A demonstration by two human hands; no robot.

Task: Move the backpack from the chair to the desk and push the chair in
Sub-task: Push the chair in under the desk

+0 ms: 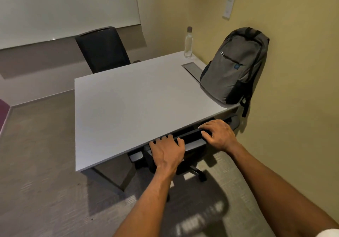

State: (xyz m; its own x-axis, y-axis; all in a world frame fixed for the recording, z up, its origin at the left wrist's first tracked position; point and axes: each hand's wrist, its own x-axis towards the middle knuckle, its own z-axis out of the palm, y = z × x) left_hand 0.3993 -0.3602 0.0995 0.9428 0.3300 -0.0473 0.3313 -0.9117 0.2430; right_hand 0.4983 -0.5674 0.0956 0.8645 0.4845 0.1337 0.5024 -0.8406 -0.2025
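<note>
A grey backpack [233, 66] stands upright on the right side of the white desk [132, 106], leaning against the yellow wall. A black office chair [192, 139] sits tucked under the desk's near edge; only its backrest top, an armrest and part of its wheeled base show. My left hand [167, 151] grips the top of the backrest on its left end. My right hand [218, 134] grips the same backrest top further right. Both hands lie close to the desk's edge.
A clear plastic bottle [189, 43] stands at the desk's far right corner, beside a cable hatch [192, 69]. A second black chair [102, 49] stands behind the desk under a whiteboard [67, 7]. Carpeted floor lies to the left.
</note>
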